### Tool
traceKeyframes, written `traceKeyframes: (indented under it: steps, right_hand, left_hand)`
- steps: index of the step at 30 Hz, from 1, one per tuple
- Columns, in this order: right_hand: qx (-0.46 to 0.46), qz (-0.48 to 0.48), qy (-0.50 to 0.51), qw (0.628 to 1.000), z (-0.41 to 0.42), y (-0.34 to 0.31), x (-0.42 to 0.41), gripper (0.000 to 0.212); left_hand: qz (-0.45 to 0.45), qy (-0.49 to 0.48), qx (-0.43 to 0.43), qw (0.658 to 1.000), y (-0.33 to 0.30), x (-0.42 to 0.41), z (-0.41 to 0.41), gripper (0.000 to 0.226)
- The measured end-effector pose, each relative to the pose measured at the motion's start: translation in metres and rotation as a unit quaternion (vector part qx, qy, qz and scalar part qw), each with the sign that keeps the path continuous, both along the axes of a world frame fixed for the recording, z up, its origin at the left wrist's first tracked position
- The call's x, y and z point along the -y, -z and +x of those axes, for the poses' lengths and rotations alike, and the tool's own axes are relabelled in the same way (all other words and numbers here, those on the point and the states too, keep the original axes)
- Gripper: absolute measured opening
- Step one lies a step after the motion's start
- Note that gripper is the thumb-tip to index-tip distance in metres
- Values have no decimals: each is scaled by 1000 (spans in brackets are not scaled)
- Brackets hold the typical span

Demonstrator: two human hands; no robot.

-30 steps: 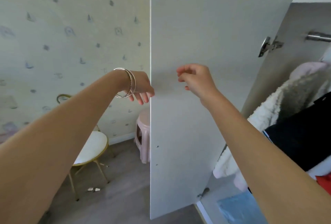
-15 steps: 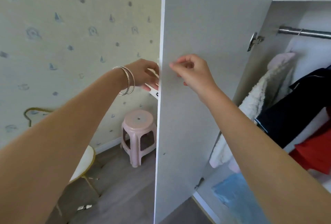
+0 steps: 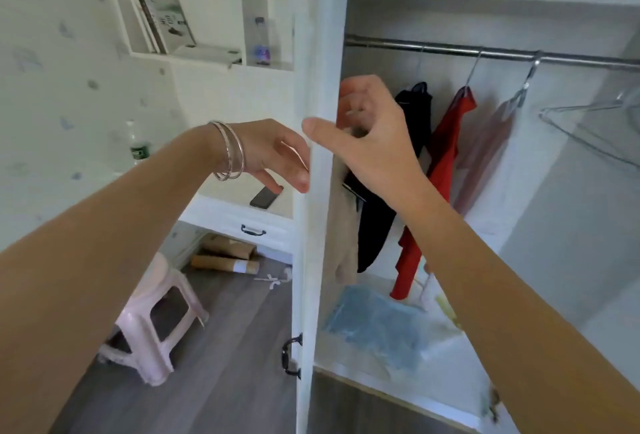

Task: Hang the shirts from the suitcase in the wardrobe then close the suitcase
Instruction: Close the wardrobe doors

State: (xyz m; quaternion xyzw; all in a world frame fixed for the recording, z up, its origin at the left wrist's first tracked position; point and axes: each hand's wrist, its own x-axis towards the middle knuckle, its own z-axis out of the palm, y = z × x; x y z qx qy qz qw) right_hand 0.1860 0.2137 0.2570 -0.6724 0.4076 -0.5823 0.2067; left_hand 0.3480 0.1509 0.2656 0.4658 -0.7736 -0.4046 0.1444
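Wardrobe stands open, its door seen edge-on. Rail carries black, red and pink garments toward its left end. Right hand grips the door edge, thumb in front. Left hand, fingers relaxed and apart, touches the door's outer face. Suitcase not in view.

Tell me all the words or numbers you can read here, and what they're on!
None can be read.
Book cover on the shelf: dark marks, too blurred.
Green label on the bottle by the wall: too blurred.
Label on the shelf bottle: too blurred.
Phone: dark screen, no text.
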Motion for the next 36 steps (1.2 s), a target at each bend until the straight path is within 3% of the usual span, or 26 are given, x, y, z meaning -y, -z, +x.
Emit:
traceKeyframes:
  steps: [5,15,22,36]
  right_hand:
    - [11,1,26,1000,-65,4,-6,25]
    - [106,40,190,975,-183,14,22,9]
    - [113,25,245,963,-234,13,74,9]
    - [42,94,292,951,-293,-1,151,37]
  left_hand:
    - [-48,72,-3,996,5,20,-67,11]
    - [-76,40,-129,988,29,67,-204,36]
    - [-55,13,-185,981,38,110,-260,40]
    - [-49,-59,-151,986,31,155,-316,51]
